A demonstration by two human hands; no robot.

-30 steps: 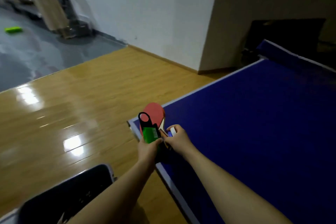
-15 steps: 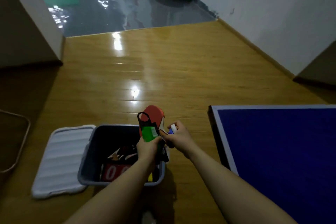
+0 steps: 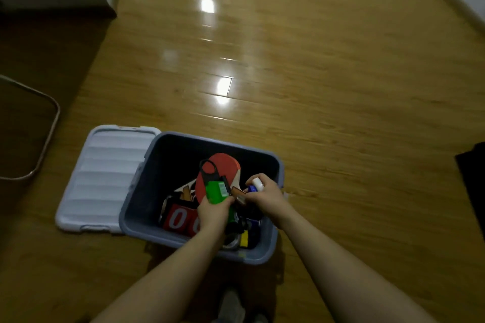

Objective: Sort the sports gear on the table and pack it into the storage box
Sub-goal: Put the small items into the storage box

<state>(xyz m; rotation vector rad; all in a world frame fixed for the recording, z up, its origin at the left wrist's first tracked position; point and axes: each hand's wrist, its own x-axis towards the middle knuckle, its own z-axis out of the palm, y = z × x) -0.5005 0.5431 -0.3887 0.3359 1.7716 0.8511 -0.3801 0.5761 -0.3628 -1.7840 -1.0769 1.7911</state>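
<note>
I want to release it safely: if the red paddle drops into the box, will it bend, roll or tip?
The paddle looks like a flat, rigid blade, so it probably will not bend. Being flat, it should not roll. The box already holds uneven gear, so it may settle tilted or slide.

The storage box (image 3: 273, 249) stands open on top — its far half bare, its near half crowded by the scoreboard (image 3: 181, 219).

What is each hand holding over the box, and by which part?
The left hand grips the green packet by its lower end, against the red paddle. The right hand pinches the paddle's wooden handle.
</note>
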